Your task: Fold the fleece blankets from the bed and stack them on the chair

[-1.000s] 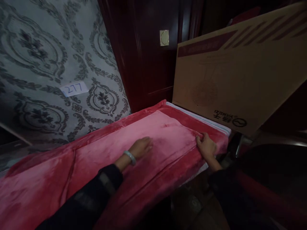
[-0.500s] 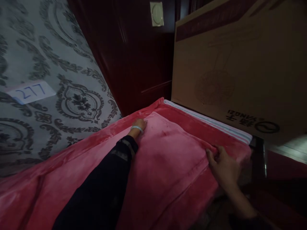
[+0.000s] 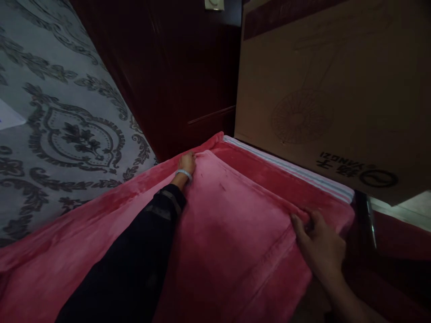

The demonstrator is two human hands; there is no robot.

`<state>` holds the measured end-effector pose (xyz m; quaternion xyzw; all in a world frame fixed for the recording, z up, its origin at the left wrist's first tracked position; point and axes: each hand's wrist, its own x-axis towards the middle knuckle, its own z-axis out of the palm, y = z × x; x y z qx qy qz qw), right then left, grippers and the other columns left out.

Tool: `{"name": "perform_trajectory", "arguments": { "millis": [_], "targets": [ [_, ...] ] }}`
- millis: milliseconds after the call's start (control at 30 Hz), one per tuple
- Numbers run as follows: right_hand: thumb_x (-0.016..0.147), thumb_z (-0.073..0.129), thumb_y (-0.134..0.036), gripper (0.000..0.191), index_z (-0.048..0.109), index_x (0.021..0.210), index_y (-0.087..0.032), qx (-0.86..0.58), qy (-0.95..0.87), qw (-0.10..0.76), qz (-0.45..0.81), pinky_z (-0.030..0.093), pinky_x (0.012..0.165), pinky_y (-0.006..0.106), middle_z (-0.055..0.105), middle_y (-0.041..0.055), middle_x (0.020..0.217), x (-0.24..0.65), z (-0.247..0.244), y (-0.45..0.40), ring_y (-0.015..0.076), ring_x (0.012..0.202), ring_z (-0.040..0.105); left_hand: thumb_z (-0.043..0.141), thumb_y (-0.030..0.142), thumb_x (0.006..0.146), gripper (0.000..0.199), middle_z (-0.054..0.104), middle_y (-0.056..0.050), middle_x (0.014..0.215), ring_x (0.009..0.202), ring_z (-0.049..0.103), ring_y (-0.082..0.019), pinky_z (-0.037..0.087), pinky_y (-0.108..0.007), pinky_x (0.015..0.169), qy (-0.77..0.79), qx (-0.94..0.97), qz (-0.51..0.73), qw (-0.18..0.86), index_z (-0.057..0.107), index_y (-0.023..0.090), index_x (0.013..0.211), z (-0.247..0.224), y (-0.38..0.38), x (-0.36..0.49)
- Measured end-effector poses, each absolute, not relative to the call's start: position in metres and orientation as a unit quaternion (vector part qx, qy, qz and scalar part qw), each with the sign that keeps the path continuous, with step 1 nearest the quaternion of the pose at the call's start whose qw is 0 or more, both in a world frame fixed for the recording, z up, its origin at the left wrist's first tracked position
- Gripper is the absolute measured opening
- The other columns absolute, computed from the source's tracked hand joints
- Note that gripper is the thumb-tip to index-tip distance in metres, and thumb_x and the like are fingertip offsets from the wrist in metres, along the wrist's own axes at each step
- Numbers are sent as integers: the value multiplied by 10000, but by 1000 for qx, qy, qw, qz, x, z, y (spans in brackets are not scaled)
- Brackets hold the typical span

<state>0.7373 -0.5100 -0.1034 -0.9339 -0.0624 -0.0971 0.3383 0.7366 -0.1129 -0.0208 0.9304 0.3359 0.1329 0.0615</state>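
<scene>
A pink fleece blanket (image 3: 232, 211) lies spread over a red plush cover (image 3: 259, 168). My left hand (image 3: 186, 165), with a pale bracelet at the wrist, grips the blanket's far left corner, its fingertips partly hidden. At the far right corner, my right hand (image 3: 319, 240) pinches the blanket's edge between thumb and fingers. The blanket's far edge runs fairly straight between both hands. Past it shows the red cover, with a striped white and blue layer (image 3: 292, 168) along the far end.
A large cardboard box (image 3: 323, 89) stands against the far right end. Dark red wood panelling (image 3: 182, 80) rises behind, with a square switch plate (image 3: 214, 4) on it. Patterned grey wallpaper (image 3: 77, 130) covers the left wall, where a white paper label (image 3: 10, 115) sticks.
The view has tilted down and shifted slightly right, so the switch plate and the label slide toward the frame's edges. Both hands keep their hold on the blanket's corners.
</scene>
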Motion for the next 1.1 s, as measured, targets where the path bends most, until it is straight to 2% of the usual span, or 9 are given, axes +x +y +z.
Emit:
{"name": "perform_trajectory", "arguments": {
  "millis": [167, 300, 367, 467, 533, 633, 767, 900, 1100],
  "targets": [
    [873, 401, -610, 595, 669, 1214, -202, -937, -59, 330, -99, 409, 634, 372, 637, 79, 710, 740, -110, -511, 335, 744, 669, 425, 202, 1017, 299, 744, -137, 1141, 1057, 682, -220, 509, -309, 941, 322, 938, 90, 94, 679, 112, 1146, -32, -104, 740],
    [882, 421, -584, 572, 665, 1231, -203, -937, -57, 330, -97, 434, 655, 372, 639, 77, 715, 740, -108, -511, 325, 744, 665, 441, 232, 1016, 365, 668, -200, 1310, 1180, 644, -271, 506, -369, 998, 312, 942, 74, 96, 594, 80, 1309, -18, -115, 733],
    [887, 429, -559, 553, 665, 1237, -202, -939, -56, 328, -89, 444, 667, 377, 652, 83, 732, 739, -103, -510, 332, 766, 675, 522, 291, 986, 469, 561, -248, 1450, 1339, 532, -357, 436, -479, 1104, 293, 950, 72, 82, 533, 65, 1397, -12, -133, 721],
    [895, 418, -558, 573, 666, 1255, -188, -945, -46, 316, -62, 452, 674, 399, 679, 108, 770, 735, -95, -509, 361, 811, 690, 577, 450, 951, 698, 346, -237, 1630, 1520, 272, -417, 187, -606, 1241, 224, 971, 57, 55, 417, 87, 1525, -18, -173, 693],
    [911, 381, -583, 615, 662, 1278, -177, -953, -40, 297, -46, 455, 681, 417, 688, 127, 790, 734, -91, -509, 384, 841, 694, 524, 598, 941, 797, 229, -174, 1695, 1563, 151, -417, 95, -651, 1246, 180, 983, 25, 37, 336, 177, 1591, -32, -200, 674],
    [929, 326, -611, 671, 650, 1311, -165, -962, -38, 268, -32, 460, 691, 439, 701, 159, 839, 733, -88, -509, 414, 880, 688, 356, 697, 958, 797, 150, -109, 1725, 1577, 72, -417, 72, -680, 1233, 171, 985, -13, 25, 281, 263, 1622, -53, -225, 657],
    [940, 313, -587, 688, 635, 1335, -125, -964, -50, 261, -22, 473, 741, 455, 712, 198, 904, 732, -88, -510, 430, 933, 678, 302, 714, 952, 807, 103, -83, 1733, 1583, 48, -399, 81, -682, 1230, 181, 982, -45, 43, 243, 286, 1634, -53, -228, 655],
    [947, 297, -568, 692, 627, 1343, -107, -962, -69, 263, -18, 473, 776, 470, 710, 232, 927, 732, -88, -511, 435, 939, 677, 263, 657, 977, 762, 177, -79, 1722, 1583, 132, -345, 92, -663, 1239, 187, 977, -71, 76, 214, 278, 1637, -33, -221, 640],
    [954, 267, -587, 711, 616, 1371, -129, -970, -69, 232, -4, 451, 780, 495, 702, 271, 969, 732, -90, -512, 449, 973, 671, 291, 652, 975, 777, 138, -135, 1723, 1585, 101, -365, 92, -675, 1230, 317, 946, -46, 42, 217, 250, 1636, -23, -214, 546]
  ]
}}
